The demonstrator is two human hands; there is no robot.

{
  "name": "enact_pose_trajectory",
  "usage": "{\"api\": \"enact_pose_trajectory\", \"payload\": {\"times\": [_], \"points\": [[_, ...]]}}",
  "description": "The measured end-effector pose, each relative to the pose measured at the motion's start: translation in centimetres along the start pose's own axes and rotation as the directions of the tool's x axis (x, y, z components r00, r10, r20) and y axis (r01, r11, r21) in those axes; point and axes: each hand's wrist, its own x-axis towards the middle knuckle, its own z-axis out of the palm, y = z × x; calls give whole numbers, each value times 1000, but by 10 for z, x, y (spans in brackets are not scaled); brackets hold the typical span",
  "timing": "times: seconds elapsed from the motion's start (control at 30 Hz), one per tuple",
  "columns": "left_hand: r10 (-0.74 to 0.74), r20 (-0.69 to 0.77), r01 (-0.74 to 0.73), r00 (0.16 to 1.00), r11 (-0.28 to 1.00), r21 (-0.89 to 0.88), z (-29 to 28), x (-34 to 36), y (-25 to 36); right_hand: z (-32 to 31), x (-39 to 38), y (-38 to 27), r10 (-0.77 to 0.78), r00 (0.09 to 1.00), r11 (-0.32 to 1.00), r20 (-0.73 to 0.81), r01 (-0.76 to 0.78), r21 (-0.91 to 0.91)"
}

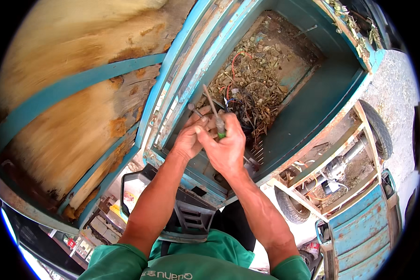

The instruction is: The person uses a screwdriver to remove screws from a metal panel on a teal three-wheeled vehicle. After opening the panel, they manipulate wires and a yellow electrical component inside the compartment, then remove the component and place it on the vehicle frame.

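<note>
Both my hands are close together over the near left corner of a blue metal box. In my right hand is a screwdriver with a partly green handle, its rusty-looking shaft angled up and left. My left hand pinches a short metal piece with a round head, like a bolt; its lower end is hidden by my fingers. The fingertips of the two hands almost meet. Just beyond them, a tangle of black, red and blue wires lies in the box.
Dry leaves cover much of the box floor. A large wooden panel with blue metal straps stands raised at the left. To the right are a rusty frame with wheels and a corrugated blue panel. Black plastic trim is near my waist.
</note>
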Motion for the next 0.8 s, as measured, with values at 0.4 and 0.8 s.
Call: {"api": "enact_pose_trajectory", "payload": {"times": [0.4, 0.8], "points": [[157, -28, -154, 987, 892, -424, -8, 10, -5, 42, 39, 34, -30, 993, 998, 115, 36, -51], [207, -134, -234, 969, 944, -231, -13, 10, -9, 33, 50, 43, -5, 972, 1000, 234, 5, 3]]}}
